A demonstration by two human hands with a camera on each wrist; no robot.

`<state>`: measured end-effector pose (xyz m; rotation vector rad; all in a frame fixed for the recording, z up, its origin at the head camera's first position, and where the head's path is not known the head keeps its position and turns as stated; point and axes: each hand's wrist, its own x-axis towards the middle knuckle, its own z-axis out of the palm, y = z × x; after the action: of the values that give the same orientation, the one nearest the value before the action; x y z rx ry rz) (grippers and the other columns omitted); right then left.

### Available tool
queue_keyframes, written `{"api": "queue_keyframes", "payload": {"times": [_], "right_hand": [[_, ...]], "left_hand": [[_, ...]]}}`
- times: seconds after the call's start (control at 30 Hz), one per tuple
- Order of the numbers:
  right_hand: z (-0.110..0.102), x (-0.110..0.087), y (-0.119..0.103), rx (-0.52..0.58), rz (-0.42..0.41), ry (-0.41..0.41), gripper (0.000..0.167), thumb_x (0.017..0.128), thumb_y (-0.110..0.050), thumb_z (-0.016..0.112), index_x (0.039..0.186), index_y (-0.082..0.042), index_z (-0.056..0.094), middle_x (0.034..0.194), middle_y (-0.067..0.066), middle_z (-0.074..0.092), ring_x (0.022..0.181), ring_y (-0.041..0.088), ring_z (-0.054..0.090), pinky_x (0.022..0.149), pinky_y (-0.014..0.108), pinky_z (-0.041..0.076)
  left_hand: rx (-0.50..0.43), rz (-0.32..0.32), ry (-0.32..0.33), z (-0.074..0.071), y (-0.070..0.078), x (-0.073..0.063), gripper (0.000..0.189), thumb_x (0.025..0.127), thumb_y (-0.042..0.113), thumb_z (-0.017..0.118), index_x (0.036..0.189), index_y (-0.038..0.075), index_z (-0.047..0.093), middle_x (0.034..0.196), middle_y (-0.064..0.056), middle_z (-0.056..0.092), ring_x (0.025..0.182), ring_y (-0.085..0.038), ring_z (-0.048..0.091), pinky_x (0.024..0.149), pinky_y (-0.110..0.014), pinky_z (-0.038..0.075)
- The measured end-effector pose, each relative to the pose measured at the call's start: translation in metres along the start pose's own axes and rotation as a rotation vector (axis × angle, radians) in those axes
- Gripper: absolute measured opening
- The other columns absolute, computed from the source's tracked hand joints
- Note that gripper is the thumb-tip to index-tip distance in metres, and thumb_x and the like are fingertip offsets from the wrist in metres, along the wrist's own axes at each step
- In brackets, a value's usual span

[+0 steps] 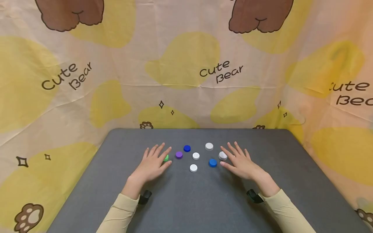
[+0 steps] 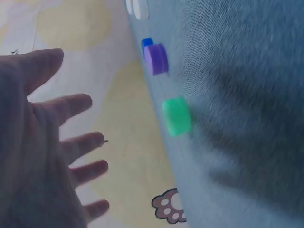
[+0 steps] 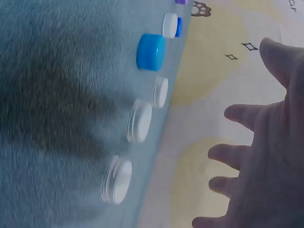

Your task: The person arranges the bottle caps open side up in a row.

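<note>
Several plastic bottle caps lie on the grey table between two spread hands. My left hand point(image 1: 150, 166), fingers straight and apart, hovers over the green cap point(image 2: 176, 116) and partly covers it in the head view. Just right of it are a purple cap point(image 1: 179, 155) and a dark blue cap point(image 1: 187, 148). My right hand point(image 1: 242, 164) is likewise spread, its fingertips overlapping a white cap point(image 1: 222, 156) in the head view. Near its thumb lies a blue cap point(image 1: 213, 163). Other white caps include a front one point(image 1: 193, 168), a middle one point(image 1: 196, 156) and a back one point(image 1: 209, 146). Both hands hold nothing.
The grey table point(image 1: 186, 207) has rounded far corners. A printed cloth point(image 1: 180, 64) with bears and lettering hangs behind it and along both sides. Dark wrist-worn devices sit under the left wrist point(image 1: 144, 197) and right wrist point(image 1: 254, 196).
</note>
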<state>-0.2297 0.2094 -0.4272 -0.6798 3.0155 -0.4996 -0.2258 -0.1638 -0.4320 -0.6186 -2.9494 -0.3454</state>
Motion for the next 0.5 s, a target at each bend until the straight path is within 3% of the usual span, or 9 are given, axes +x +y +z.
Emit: {"api": "queue_keyframes", "payload": {"times": [0.27,0.4,0.5], "right_hand": [[0.014,0.004,-0.010,0.026,-0.109,0.039,0.079,0.089,-0.057,0.054,0.147,-0.009,0.033,0.154,0.015,0.027,0.144,0.039,0.015,0.107,0.065,0.018],[0.022,0.010,-0.014,0.034,-0.194,0.069,0.080,0.087,-0.054,0.060,0.144,-0.002,0.037,0.149,0.017,0.036,0.140,0.038,0.028,0.108,0.058,0.027],[0.027,0.013,-0.018,0.051,-0.214,0.072,0.081,0.085,-0.052,0.063,0.142,0.000,0.039,0.147,0.018,0.040,0.136,0.035,0.036,0.108,0.051,0.032]], "left_hand": [[-0.006,0.107,0.069,0.011,0.011,0.008,0.062,0.093,0.046,0.054,0.144,0.013,0.041,0.147,-0.014,0.040,0.135,-0.036,0.035,0.111,-0.057,0.020],[-0.033,0.158,0.137,0.019,0.014,0.011,0.061,0.090,0.043,0.060,0.139,0.010,0.047,0.142,-0.015,0.047,0.130,-0.034,0.041,0.110,-0.053,0.026],[-0.072,0.199,0.178,0.024,0.017,0.013,0.060,0.087,0.041,0.066,0.136,0.009,0.052,0.138,-0.014,0.051,0.126,-0.032,0.046,0.106,-0.050,0.033]]}}
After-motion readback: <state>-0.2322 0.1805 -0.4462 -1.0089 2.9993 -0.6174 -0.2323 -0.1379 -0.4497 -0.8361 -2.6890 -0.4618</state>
